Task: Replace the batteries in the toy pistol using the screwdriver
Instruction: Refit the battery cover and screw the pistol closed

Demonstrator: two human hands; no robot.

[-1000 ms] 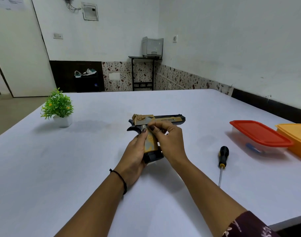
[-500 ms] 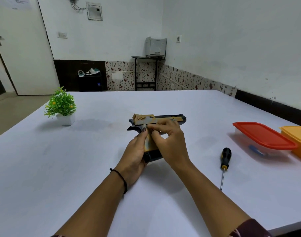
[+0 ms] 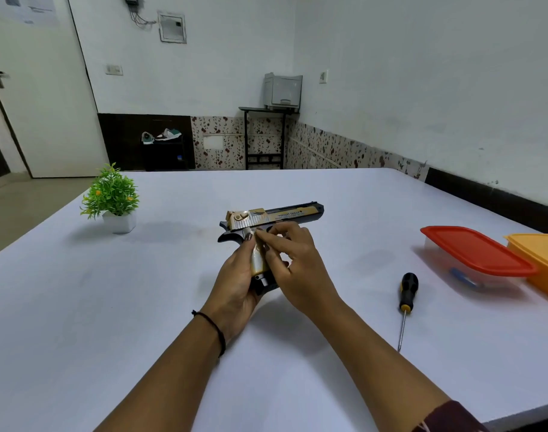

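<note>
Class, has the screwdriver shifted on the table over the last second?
No. The screwdriver lies in the same spot, just left of the red-lidded box.

A: Which colours are borne by the toy pistol (image 3: 276,215)?
B: Gold over black; its grip seems marbled, though blurred.
A: And at the right edge of the white table (image 3: 141,307)?
B: On the screwdriver (image 3: 408,289), a black handle with yellow bands is seen; a clear box (image 3: 475,251) is lidded red, the tub (image 3: 544,260) beside it orange.
</note>
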